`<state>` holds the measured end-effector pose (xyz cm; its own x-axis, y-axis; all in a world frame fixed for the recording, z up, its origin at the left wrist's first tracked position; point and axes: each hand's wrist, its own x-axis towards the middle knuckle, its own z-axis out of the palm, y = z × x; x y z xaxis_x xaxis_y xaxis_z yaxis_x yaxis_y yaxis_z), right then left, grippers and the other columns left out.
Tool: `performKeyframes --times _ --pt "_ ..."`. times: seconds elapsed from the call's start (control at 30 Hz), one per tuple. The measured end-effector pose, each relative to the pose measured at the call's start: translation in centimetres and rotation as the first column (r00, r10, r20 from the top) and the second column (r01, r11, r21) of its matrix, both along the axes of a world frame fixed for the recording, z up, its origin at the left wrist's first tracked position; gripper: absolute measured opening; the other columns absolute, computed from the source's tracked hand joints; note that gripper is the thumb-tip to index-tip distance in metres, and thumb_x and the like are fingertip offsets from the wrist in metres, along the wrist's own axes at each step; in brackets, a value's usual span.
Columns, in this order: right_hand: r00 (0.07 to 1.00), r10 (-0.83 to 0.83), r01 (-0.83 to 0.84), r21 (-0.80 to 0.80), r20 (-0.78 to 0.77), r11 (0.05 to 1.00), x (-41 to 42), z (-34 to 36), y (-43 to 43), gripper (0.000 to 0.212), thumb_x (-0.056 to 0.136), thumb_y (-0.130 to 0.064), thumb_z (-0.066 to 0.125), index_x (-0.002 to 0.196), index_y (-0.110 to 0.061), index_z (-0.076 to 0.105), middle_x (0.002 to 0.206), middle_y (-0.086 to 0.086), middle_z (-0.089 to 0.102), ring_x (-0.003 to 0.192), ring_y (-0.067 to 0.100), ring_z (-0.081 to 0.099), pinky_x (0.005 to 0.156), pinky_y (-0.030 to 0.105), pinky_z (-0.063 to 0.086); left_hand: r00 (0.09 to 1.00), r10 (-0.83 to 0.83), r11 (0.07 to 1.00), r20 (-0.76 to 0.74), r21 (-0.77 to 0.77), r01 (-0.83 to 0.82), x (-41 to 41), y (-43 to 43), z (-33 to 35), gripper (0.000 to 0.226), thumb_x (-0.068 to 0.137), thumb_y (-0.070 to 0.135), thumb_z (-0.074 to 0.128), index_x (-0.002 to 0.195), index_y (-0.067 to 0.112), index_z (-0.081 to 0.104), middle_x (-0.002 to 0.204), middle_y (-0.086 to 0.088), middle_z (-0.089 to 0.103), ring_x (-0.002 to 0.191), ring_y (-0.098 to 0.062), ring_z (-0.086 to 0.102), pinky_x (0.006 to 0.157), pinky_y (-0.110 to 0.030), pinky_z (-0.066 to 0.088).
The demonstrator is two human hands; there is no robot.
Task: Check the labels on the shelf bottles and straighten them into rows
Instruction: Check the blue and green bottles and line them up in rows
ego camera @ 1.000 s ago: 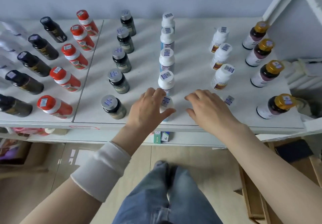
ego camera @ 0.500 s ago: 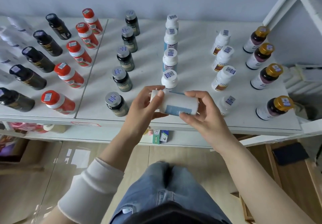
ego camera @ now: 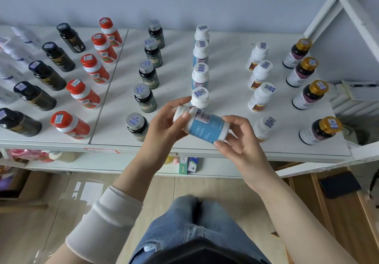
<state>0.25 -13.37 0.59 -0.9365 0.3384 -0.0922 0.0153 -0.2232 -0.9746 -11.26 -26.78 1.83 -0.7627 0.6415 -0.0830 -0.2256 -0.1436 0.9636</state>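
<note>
Both hands hold a white bottle with a blue label point(ego camera: 206, 127) on its side above the front edge of the white shelf point(ego camera: 231, 99). The left hand point(ego camera: 164, 129) has its fingers point(ego camera: 180, 102) pinching the cap end, and the right hand point(ego camera: 244, 140) has its fingers pinching the base end. Behind it, four matching blue-label bottles point(ego camera: 200, 75) stand in a row running to the wall.

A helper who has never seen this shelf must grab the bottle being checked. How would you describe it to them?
Start at the white shelf and follow the middle column of white-capped, blue-labelled bottles to its front end. There the left hand and right hand hold the bottle: the only one lying sideways, off the shelf.
</note>
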Motion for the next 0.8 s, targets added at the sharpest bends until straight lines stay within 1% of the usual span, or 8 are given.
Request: performKeyframes --times 0.17,0.23,0.3,0.37,0.47,0.57,0.67,0.8 --pt "0.998 -0.014 0.031 -0.253 0.067 0.967 0.2 -0.2 0.0 0.073 0.057 -0.043 0.083 0.116 -0.019 0.048 0.115 0.01 0.062 0.098 0.025 0.067 0.08 0.027 0.054 0.997 -0.049 0.988 0.051 0.149 0.041 0.2 -0.4 -0.1 0.033 0.083 0.006 0.051 0.114 0.018 0.05 0.112 0.003 0.068 0.106 -0.017 0.062 0.083 -0.028 0.053" --pt "0.997 -0.015 0.033 -0.254 0.071 0.967 0.2 0.2 -0.1 0.069 0.056 -0.042 0.083 0.111 -0.018 0.051 0.111 0.008 0.065 0.093 0.029 0.068 0.075 0.027 0.055 0.994 -0.052 0.985 0.096 0.168 0.036 0.2 -0.4 -0.6 0.031 0.083 0.008 0.05 0.113 0.016 0.05 0.113 0.002 0.068 0.107 -0.018 0.062 0.082 -0.028 0.053" --pt "0.991 -0.105 0.116 -0.133 0.086 0.984 -0.3 0.6 -0.7 0.052 0.062 -0.033 0.079 0.103 -0.019 0.051 0.103 0.005 0.064 0.079 0.02 0.07 0.062 0.023 0.054 0.982 -0.059 0.99 0.177 0.139 0.034 0.1 -0.2 -1.2 0.03 0.086 0.018 0.05 0.115 0.018 0.052 0.112 0.0 0.066 0.104 -0.018 0.062 0.083 -0.029 0.054" --pt "0.962 -0.258 0.248 0.104 0.093 0.963 -1.2 0.8 -1.3 0.045 0.062 -0.035 0.082 0.091 -0.025 0.049 0.09 -0.003 0.062 0.065 0.01 0.066 0.053 0.021 0.049 0.955 -0.087 0.992 0.284 0.108 0.058 0.0 0.1 -1.7 0.028 0.091 0.03 0.052 0.119 0.025 0.054 0.111 -0.001 0.065 0.103 -0.019 0.061 0.086 -0.031 0.054" --pt "0.935 -0.355 0.304 0.511 0.002 0.804 -1.8 0.4 -1.8 0.051 0.054 -0.043 0.081 0.09 -0.028 0.048 0.087 -0.002 0.064 0.067 0.017 0.063 0.06 0.022 0.051 0.923 -0.078 0.994 0.377 0.102 0.042 -0.6 0.8 -1.7 0.031 0.093 0.033 0.041 0.121 0.028 0.054 0.113 -0.004 0.063 0.099 -0.019 0.062 0.085 -0.032 0.055" --pt "0.936 -0.353 0.259 0.713 -0.018 0.652 -1.4 -0.8 -2.1 0.056 0.06 -0.024 0.085 0.101 -0.011 0.05 0.104 0.007 0.064 0.075 0.017 0.063 0.063 0.005 0.046 0.968 -0.021 1.0 0.248 -0.006 0.023 -1.4 1.3 -1.3 0.024 0.097 0.025 0.041 0.117 0.025 0.055 0.1 -0.001 0.064 0.09 -0.016 0.063 0.084 -0.032 0.055" --pt "0.928 -0.37 0.24 0.705 0.035 0.668 -1.4 -1.6 -2.1 0.056 0.061 -0.016 0.084 0.102 -0.008 0.047 0.111 0.003 0.06 0.083 0.017 0.063 0.065 -0.001 0.043 0.997 -0.055 0.991 0.061 -0.122 0.062 -2.2 1.7 -0.8 0.021 0.093 0.017 0.052 0.111 0.027 0.056 0.1 0.003 0.065 0.091 -0.012 0.063 0.086 -0.034 0.055" --pt "0.951 -0.264 0.099 0.651 0.161 0.752 -1.7 -1.9 -0.4 0.053 0.067 -0.016 0.08 0.111 -0.008 0.05 0.12 0.005 0.058 0.097 0.015 0.06 0.072 0.005 0.046 0.953 -0.118 0.963 -0.279 -0.266 0.041 -3.5 1.3 -0.8 0.035 0.08 0.019 0.07 0.11 0.028 0.055 0.11 0.009 0.063 0.102 -0.008 0.061 0.088 -0.024 0.052"
